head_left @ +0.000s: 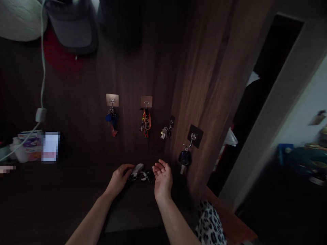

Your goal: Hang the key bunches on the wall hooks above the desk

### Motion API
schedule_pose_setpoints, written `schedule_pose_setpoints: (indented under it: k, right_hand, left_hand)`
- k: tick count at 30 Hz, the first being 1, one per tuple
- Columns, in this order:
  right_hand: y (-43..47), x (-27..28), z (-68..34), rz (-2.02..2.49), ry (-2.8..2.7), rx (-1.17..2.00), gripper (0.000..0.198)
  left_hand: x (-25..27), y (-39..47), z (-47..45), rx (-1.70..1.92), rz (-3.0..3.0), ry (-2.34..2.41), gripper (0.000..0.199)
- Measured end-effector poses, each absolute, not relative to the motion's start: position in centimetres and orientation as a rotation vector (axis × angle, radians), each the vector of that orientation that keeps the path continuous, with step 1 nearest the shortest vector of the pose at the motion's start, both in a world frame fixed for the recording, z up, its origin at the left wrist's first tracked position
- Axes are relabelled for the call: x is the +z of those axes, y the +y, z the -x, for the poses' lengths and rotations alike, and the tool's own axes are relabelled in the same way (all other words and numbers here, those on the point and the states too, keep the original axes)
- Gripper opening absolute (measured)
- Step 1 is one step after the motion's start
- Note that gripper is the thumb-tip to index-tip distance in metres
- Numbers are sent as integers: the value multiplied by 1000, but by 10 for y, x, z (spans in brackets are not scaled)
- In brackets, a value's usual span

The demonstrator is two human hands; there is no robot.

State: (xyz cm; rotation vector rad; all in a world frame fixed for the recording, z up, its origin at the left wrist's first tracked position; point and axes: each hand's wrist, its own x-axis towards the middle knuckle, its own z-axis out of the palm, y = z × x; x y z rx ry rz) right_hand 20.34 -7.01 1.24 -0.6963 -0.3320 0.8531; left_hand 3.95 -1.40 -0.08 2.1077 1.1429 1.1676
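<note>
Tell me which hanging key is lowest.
The dark-headed key, right of the right hand; the blue-tagged keys, orange-trimmed keys and silver keys hang higher.

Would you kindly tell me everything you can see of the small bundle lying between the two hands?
The small bundle, possibly keys or fobs, lies on a dark, wood-look surface. A pale grey, smooth, perhaps plastic piece slants at its upper left; darker and whitish parts spread right, too blurred to identify. The left hand reaches its left edge, seemingly touching; the right hand is beside it.
</note>
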Motion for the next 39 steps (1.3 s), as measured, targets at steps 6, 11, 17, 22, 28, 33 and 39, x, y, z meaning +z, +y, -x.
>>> schedule_pose_setpoints:
  k: [6,11,17,22,28,33,39]
  right_hand:
    - [-63,24,-209,904,-634,841,23]
    - [-54,31,-223,1056,-1028,675,17]
    - [-46,8,-234,1149,-1264,496,13]
    - [-46,-3,-235,1178,-1328,422,15]
    - [-50,1,-232,1231,-1495,274,18]
    - [-55,1,-229,1236,-1536,312,23]
    - [-57,-3,-217,1204,-1786,383,37]
  left_hand:
    - [3,-19,-41,1163,-2203,1130,23]
    - [-2,-18,-42,1076,-2305,1021,35]
    - [-4,-17,-41,1083,-2167,1055,23]
    - [1,-16,-40,1202,-1982,1200,26]
    - [2,-13,-34,1257,-1915,1442,27]
    - [2,-9,-24,1267,-1887,1630,27]
    - [4,-9,-21,1238,-1865,1655,26]
